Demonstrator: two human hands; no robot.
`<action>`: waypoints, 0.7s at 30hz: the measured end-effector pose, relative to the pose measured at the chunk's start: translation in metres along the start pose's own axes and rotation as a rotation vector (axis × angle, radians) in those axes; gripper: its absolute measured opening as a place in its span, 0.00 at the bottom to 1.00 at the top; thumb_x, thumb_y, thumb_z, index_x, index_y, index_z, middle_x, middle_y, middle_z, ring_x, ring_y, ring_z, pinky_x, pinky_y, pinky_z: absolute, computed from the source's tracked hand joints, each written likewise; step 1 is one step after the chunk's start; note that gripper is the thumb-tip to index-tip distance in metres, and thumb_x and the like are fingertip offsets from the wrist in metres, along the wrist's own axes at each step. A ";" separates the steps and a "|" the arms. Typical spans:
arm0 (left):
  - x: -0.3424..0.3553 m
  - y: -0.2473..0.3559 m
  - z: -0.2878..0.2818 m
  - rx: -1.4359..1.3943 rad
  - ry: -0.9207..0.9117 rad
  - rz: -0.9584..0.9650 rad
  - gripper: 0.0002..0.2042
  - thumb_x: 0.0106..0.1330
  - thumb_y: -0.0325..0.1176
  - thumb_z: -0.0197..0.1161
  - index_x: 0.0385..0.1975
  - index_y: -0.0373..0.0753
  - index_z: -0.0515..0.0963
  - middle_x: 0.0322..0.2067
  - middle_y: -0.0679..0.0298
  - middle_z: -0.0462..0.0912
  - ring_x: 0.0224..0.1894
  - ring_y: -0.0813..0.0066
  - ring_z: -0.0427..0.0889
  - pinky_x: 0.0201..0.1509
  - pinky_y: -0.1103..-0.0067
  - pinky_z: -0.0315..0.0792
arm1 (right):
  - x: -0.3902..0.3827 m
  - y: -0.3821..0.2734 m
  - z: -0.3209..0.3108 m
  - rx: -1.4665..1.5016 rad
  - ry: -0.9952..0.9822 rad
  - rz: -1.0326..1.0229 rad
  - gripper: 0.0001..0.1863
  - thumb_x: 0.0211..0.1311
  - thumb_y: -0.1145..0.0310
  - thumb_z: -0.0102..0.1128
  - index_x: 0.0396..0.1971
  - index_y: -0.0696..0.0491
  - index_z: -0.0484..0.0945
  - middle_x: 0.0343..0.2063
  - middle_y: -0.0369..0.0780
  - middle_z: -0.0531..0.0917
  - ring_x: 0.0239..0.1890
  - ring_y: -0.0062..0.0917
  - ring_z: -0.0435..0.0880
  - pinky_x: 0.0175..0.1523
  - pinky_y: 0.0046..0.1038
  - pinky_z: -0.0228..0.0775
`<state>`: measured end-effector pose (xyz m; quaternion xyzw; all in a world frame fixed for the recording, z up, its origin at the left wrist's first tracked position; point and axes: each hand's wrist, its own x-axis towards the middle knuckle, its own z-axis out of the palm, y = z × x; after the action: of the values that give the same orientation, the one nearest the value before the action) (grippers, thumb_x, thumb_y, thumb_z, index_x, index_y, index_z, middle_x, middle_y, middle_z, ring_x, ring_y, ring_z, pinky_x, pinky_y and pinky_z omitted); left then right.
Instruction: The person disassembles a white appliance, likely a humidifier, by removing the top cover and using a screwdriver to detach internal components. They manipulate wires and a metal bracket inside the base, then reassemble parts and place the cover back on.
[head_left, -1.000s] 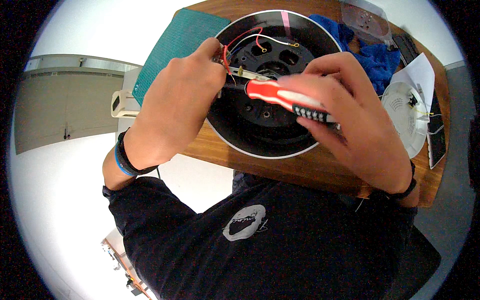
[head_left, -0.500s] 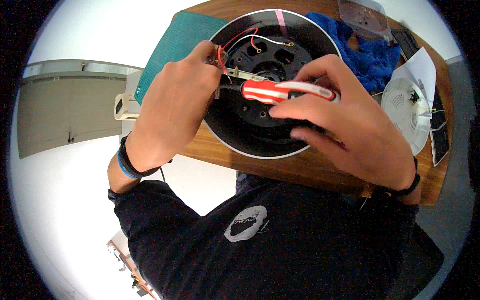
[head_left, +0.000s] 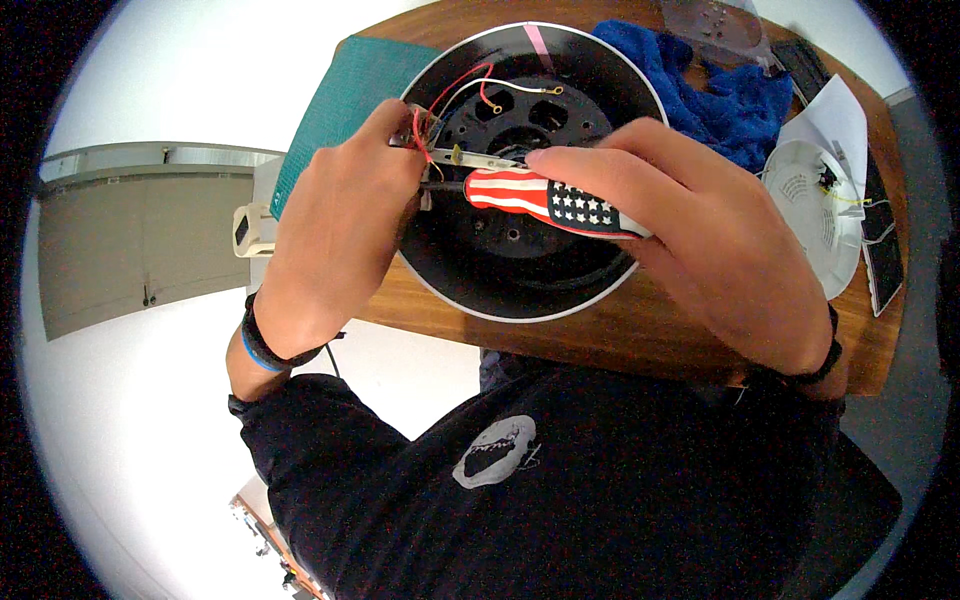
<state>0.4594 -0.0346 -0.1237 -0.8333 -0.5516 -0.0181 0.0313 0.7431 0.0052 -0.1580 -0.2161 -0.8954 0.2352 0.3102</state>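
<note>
My left hand (head_left: 352,190) is closed on a small metal bracket assembly (head_left: 478,160) with red and white wires (head_left: 490,84), over the left part of a round black housing (head_left: 625,85) with a pale rim. Part of the assembly is hidden by the fingers. In my right hand (head_left: 690,215) is a screwdriver (head_left: 510,192) with a red-and-white striped, starred handle. Its shaft points left toward the assembly beside my left hand; the tip is hidden. My right thumb or finger lies along the top of the handle, near the bracket's light metal strip.
The housing stands on a brown wooden table (head_left: 590,330). At the back left lies a green cutting mat (head_left: 340,90). On the right are a blue cloth (head_left: 735,120), a clear plastic tray (head_left: 715,25) with small parts, white paper (head_left: 830,105) and a round white cover (head_left: 808,220).
My right fingers have gone from loosely spread to closed around the screwdriver handle, which has rolled to show its stars. The view has shifted slightly; my left hand keeps its hold.
</note>
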 end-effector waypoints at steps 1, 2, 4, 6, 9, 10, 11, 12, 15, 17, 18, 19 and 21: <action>-0.002 0.001 0.000 -0.001 0.015 0.004 0.10 0.57 0.13 0.65 0.38 0.25 0.85 0.55 0.44 0.81 0.43 0.36 0.87 0.45 0.54 0.82 | -0.002 -0.002 0.000 -0.012 -0.021 -0.004 0.28 0.60 0.82 0.71 0.62 0.50 0.84 0.49 0.47 0.80 0.46 0.38 0.85 0.52 0.33 0.80; -0.005 0.002 0.000 -0.002 0.031 0.009 0.09 0.57 0.13 0.65 0.38 0.25 0.85 0.55 0.44 0.81 0.43 0.36 0.87 0.45 0.54 0.82 | -0.003 -0.004 -0.001 -0.024 -0.042 -0.009 0.28 0.61 0.82 0.70 0.62 0.50 0.85 0.49 0.47 0.80 0.46 0.38 0.85 0.51 0.33 0.80; -0.008 0.001 0.000 -0.003 0.034 0.027 0.08 0.58 0.14 0.65 0.37 0.25 0.85 0.56 0.44 0.81 0.42 0.37 0.87 0.45 0.55 0.82 | -0.003 -0.006 0.000 -0.022 -0.037 -0.075 0.28 0.61 0.81 0.70 0.62 0.49 0.85 0.48 0.47 0.80 0.46 0.39 0.84 0.50 0.33 0.79; -0.008 -0.001 -0.003 0.007 0.021 0.031 0.08 0.58 0.14 0.66 0.37 0.25 0.84 0.56 0.45 0.81 0.42 0.38 0.88 0.44 0.56 0.83 | -0.004 -0.007 0.005 -0.008 -0.034 -0.104 0.28 0.60 0.81 0.70 0.61 0.48 0.85 0.48 0.48 0.79 0.46 0.39 0.84 0.50 0.34 0.78; -0.005 -0.006 -0.005 0.012 -0.041 0.017 0.07 0.59 0.15 0.67 0.36 0.25 0.84 0.55 0.45 0.81 0.41 0.39 0.88 0.44 0.57 0.83 | -0.002 -0.011 0.011 0.053 0.005 -0.072 0.27 0.58 0.81 0.72 0.59 0.48 0.87 0.48 0.48 0.79 0.47 0.39 0.83 0.50 0.34 0.78; -0.002 -0.009 -0.006 0.005 -0.052 0.030 0.07 0.59 0.16 0.68 0.36 0.25 0.84 0.55 0.45 0.81 0.40 0.40 0.88 0.44 0.57 0.83 | 0.001 -0.010 0.010 0.052 0.021 -0.062 0.25 0.58 0.81 0.72 0.57 0.48 0.88 0.48 0.48 0.79 0.47 0.39 0.83 0.50 0.34 0.78; 0.002 -0.012 -0.008 -0.002 -0.062 0.044 0.07 0.59 0.16 0.68 0.36 0.25 0.84 0.54 0.45 0.81 0.40 0.40 0.88 0.43 0.57 0.83 | 0.003 -0.010 0.009 0.052 0.036 -0.052 0.24 0.57 0.80 0.72 0.55 0.48 0.89 0.48 0.47 0.80 0.48 0.39 0.83 0.50 0.34 0.78; 0.006 -0.014 -0.010 -0.010 -0.067 0.057 0.07 0.59 0.16 0.68 0.36 0.25 0.84 0.54 0.46 0.81 0.40 0.40 0.88 0.43 0.57 0.83 | 0.005 -0.007 0.007 0.037 0.045 -0.054 0.22 0.57 0.80 0.72 0.54 0.49 0.89 0.48 0.47 0.80 0.48 0.38 0.84 0.51 0.34 0.78; 0.014 -0.020 -0.012 -0.033 -0.081 0.082 0.07 0.59 0.16 0.68 0.37 0.25 0.84 0.52 0.46 0.81 0.40 0.40 0.88 0.43 0.57 0.83 | 0.014 -0.007 0.003 -0.031 0.056 -0.039 0.18 0.58 0.78 0.72 0.50 0.50 0.90 0.48 0.45 0.82 0.49 0.37 0.85 0.51 0.32 0.79; 0.016 -0.025 -0.012 -0.053 -0.083 0.104 0.07 0.59 0.16 0.68 0.37 0.25 0.84 0.51 0.46 0.81 0.40 0.40 0.88 0.42 0.57 0.82 | 0.016 -0.011 0.003 -0.034 0.055 -0.009 0.16 0.59 0.77 0.72 0.49 0.50 0.90 0.48 0.44 0.83 0.51 0.37 0.86 0.52 0.32 0.80; 0.015 -0.027 -0.011 -0.056 -0.095 0.111 0.07 0.59 0.16 0.68 0.37 0.26 0.84 0.51 0.46 0.81 0.40 0.40 0.88 0.43 0.57 0.82 | 0.016 -0.013 0.005 -0.004 0.051 0.007 0.16 0.60 0.77 0.71 0.49 0.50 0.90 0.49 0.44 0.84 0.51 0.37 0.87 0.52 0.32 0.80; 0.013 -0.027 -0.010 -0.051 -0.084 0.105 0.07 0.59 0.16 0.68 0.37 0.26 0.84 0.51 0.46 0.81 0.40 0.40 0.88 0.43 0.56 0.82 | 0.015 -0.012 0.006 0.009 0.051 -0.016 0.16 0.60 0.76 0.71 0.49 0.51 0.90 0.50 0.44 0.85 0.52 0.37 0.87 0.53 0.32 0.80; 0.006 -0.024 -0.005 -0.048 -0.056 0.086 0.07 0.59 0.16 0.68 0.37 0.26 0.84 0.51 0.47 0.81 0.40 0.40 0.88 0.43 0.56 0.82 | 0.014 -0.010 0.008 0.031 0.054 -0.077 0.16 0.60 0.76 0.70 0.48 0.52 0.90 0.51 0.45 0.85 0.53 0.37 0.87 0.54 0.33 0.81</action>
<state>0.4395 -0.0204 -0.1180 -0.8569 -0.5154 -0.0068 -0.0035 0.7255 0.0027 -0.1517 -0.1830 -0.8905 0.2312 0.3464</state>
